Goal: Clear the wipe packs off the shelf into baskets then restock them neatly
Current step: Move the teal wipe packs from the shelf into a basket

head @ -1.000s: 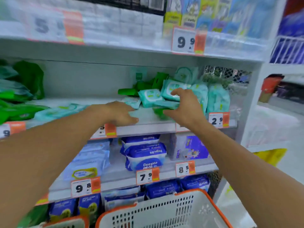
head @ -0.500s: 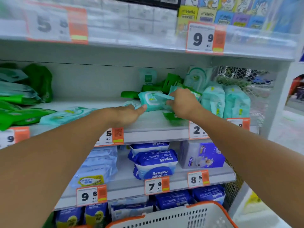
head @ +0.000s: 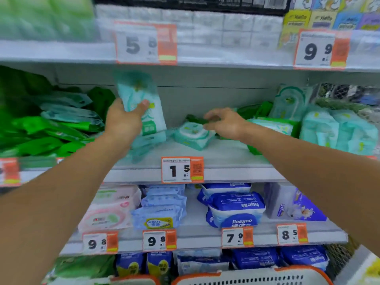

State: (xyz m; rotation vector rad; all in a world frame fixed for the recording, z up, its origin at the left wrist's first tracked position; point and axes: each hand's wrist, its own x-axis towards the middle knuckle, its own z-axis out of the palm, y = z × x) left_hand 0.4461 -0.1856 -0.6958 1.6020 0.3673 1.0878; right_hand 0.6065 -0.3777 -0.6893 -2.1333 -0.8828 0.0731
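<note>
Now left hand (head: 121,122) grips upright pack (head: 141,103) — bare shelf (head: 222,155) between hands.

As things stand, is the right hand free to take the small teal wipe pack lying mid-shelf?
Probably yes. The right hand hovers empty, fingers loosely curled, right beside the small teal wipe pack, with nothing lying on the pack. The left hand is busy holding another pack.

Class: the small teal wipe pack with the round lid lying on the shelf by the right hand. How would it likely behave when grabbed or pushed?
The teal wipe pack looks like soft film, so it would probably squash rather than roll. Its glossy wrap may slide easily across the shelf.
</note>
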